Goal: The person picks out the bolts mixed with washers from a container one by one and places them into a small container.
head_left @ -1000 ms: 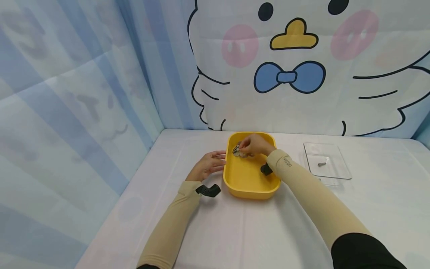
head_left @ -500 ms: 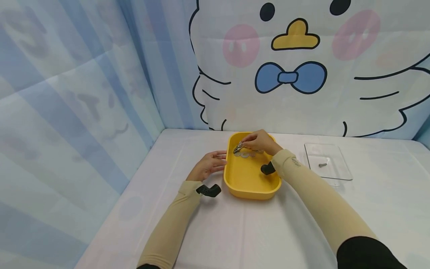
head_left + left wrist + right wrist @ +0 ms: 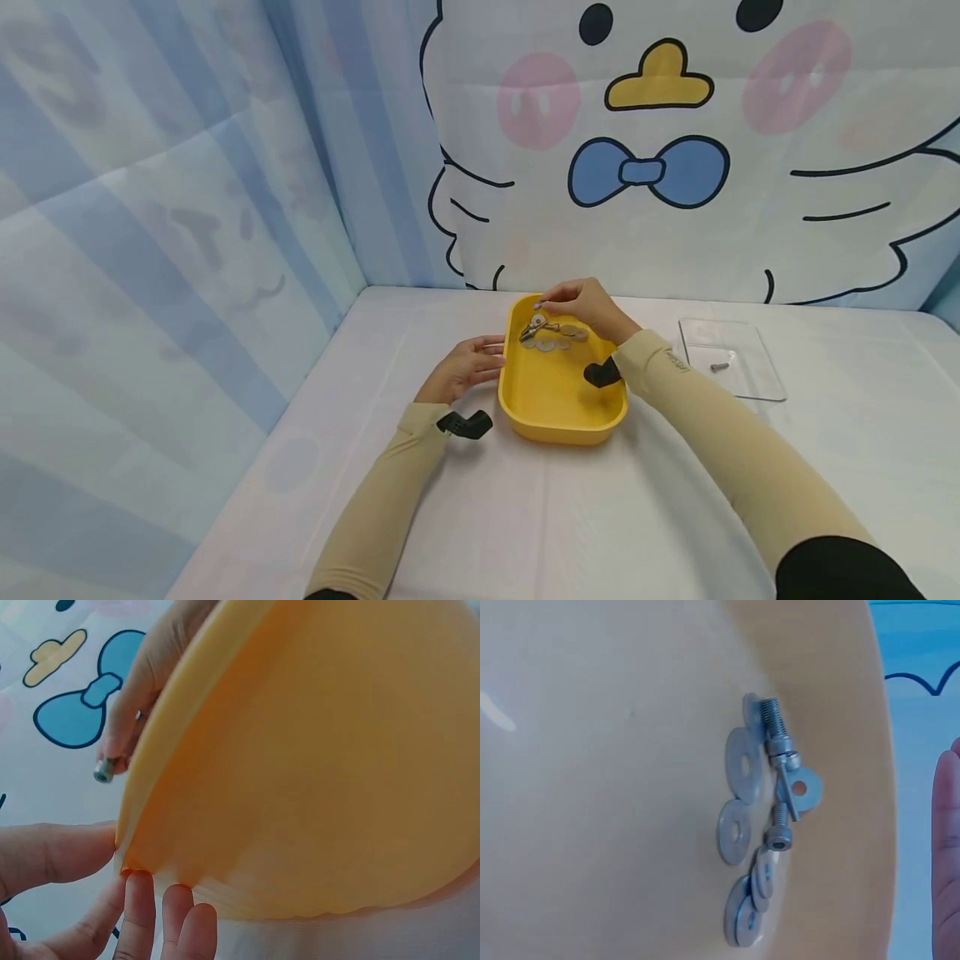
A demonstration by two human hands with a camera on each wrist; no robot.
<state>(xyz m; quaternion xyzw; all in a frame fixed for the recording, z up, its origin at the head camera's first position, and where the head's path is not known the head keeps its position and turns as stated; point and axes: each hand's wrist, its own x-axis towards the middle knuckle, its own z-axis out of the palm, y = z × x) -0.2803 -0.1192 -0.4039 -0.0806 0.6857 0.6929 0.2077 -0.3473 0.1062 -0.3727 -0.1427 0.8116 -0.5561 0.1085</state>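
In the head view, my left hand [image 3: 472, 367] rests its fingertips against the left outer wall of a yellow tray [image 3: 558, 408]. The left wrist view has my left fingers [image 3: 139, 915] straight along that wall, the thumb at the rim. Above the tray's far end, my right hand [image 3: 588, 308] pinches a small metal screw [image 3: 103, 771], its hollow round end showing in the left wrist view. Below it, flat washers [image 3: 744, 765] and several socket-head screws [image 3: 778, 829] lie in a loose row inside the tray. Only an edge of my right hand shows in the right wrist view.
Right of the tray lies a shallow clear plastic box [image 3: 738, 379] with one screw [image 3: 718, 367] in it. A printed cloth backdrop [image 3: 637, 242] rises just behind the table's far edge. The white tablecloth [image 3: 600, 517] extends in front.
My right hand has risen from the hardware and moved back and slightly right, a screw between its fingers. The washers and screws it covered now show. My left hand has stayed put.
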